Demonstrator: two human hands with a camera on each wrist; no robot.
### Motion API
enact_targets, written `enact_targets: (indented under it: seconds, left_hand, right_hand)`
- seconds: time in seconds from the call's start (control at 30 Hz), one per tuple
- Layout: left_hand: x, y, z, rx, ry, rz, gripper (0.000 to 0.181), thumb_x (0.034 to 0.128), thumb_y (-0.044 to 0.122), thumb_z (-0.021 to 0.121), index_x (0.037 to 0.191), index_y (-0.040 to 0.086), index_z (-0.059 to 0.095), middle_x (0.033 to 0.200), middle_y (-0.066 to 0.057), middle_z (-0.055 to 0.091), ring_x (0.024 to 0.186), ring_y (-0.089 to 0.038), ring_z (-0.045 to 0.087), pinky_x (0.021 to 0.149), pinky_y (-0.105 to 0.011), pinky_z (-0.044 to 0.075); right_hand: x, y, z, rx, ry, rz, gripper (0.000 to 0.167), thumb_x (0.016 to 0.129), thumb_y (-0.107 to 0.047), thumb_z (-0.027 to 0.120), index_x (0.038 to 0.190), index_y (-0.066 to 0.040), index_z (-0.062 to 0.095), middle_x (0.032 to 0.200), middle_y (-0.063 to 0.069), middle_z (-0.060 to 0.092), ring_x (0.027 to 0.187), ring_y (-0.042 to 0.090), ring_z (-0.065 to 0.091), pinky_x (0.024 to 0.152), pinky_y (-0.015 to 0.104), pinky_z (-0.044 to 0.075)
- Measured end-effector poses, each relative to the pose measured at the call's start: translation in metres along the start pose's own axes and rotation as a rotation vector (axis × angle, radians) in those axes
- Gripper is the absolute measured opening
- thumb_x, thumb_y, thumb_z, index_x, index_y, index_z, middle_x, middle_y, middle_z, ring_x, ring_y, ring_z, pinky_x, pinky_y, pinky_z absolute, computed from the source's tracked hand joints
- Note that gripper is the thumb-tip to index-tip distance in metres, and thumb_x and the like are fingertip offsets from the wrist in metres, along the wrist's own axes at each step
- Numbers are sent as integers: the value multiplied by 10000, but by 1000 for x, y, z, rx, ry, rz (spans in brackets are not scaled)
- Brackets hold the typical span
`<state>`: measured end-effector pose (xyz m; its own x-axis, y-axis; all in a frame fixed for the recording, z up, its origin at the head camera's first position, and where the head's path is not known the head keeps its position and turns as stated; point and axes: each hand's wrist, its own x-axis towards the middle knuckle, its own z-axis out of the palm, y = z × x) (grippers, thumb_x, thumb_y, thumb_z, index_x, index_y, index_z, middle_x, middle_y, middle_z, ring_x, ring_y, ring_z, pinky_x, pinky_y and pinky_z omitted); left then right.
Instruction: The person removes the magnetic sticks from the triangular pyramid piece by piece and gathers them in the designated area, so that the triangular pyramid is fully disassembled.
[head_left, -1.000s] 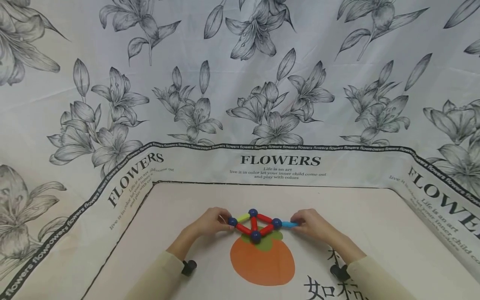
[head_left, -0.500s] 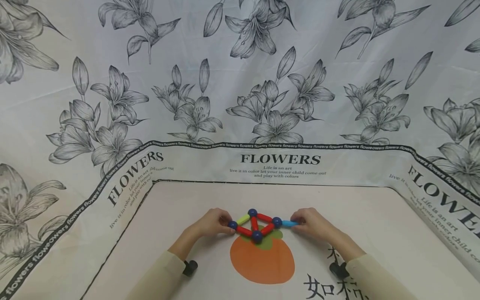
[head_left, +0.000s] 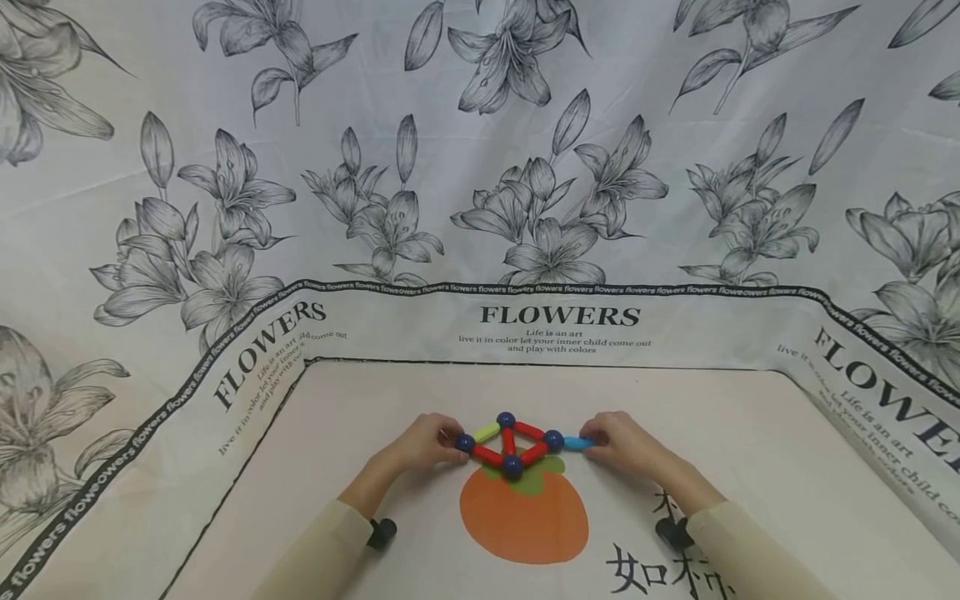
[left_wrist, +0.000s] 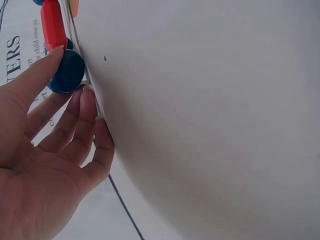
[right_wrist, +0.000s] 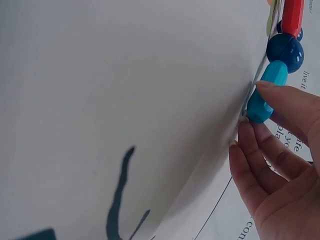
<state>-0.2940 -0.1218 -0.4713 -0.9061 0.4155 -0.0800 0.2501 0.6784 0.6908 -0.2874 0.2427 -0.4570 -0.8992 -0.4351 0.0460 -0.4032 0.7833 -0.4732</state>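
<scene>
Starting close to us, two pale sleeves (head_left: 315, 550) flank the printed persimmon (head_left: 525, 525), with black characters (head_left: 632, 573) to its right. Left of the persimmon's leafy top, our left hand (head_left: 426, 442) pinches the end ball (left_wrist: 70, 72) between thumb and fingertips; right of that top, our right hand (head_left: 622, 442) holds the light blue rod (head_left: 574, 444) in a narrow grip. Between them, over the persimmon's leaves, lies the rod-and-ball figure (head_left: 508, 442) — four dark blue balls, four red rods, one yellow-green rod and that blue one. Whether it touches the surface, we cannot tell. To handle it well, we would move both hands together and level — no tugging outward, since the joints may part — and leave the rod in line with its ball. Beyond the persimmon hangs flower-printed fabric (head_left: 551, 258).
</scene>
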Motion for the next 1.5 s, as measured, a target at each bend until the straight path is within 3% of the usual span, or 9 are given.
enact_targets:
  seconds: [0.37, 0.73, 1.07, 1.3, 1.5]
  left_hand:
    - [0, 0, -1, 2, -7, -11, 339, 867, 243, 838, 1152, 99, 725, 1011, 20, 650, 923, -167, 578, 814, -324, 529]
    - [-1, -1, 2, -14, -11, -23, 353, 879, 260, 827, 1177, 100, 724, 1024, 7, 653, 933, -173, 578, 829, -330, 536]
    - [-2, 1, 0, -6, -21, -8, 350, 896, 267, 810, 1191, 102, 722, 1008, 10, 637, 936, -171, 573, 827, -332, 532]
    - [-2, 0, -1, -7, -23, -8, 347, 902, 259, 804, 1199, 98, 720, 1010, 10, 634, 945, -171, 570, 840, -335, 528]
    - [-2, 1, -1, -8, -22, -4, 346, 900, 252, 806, 1193, 91, 721, 1009, 8, 637, 932, -169, 566, 830, -330, 525]
  right_hand:
    - [1, 0, 2, 1, 3, 43, 231, 849, -70, 807, 1074, -55, 758, 946, -18, 684, 870, 146, 601, 837, 389, 542]
    - [-1, -5, -2, -16, -9, -41, 344, 867, -105, 796, 1183, -8, 699, 941, -1, 646, 887, 184, 579, 837, 409, 526]
    - [4, -28, -9, 13, 25, -136, 461, 893, -157, 790, 1296, -1, 631, 1121, 139, 673, 1049, 337, 630, 903, 512, 533]
    - [14, -45, -4, 54, 15, -151, 425, 901, -146, 776, 1290, -34, 646, 1153, 144, 670, 1087, 346, 622, 936, 534, 529]
    - [24, -60, 3, 29, -4, -167, 412, 908, -148, 779, 1288, -42, 659, 1169, 119, 666, 1106, 308, 623, 942, 491, 543]
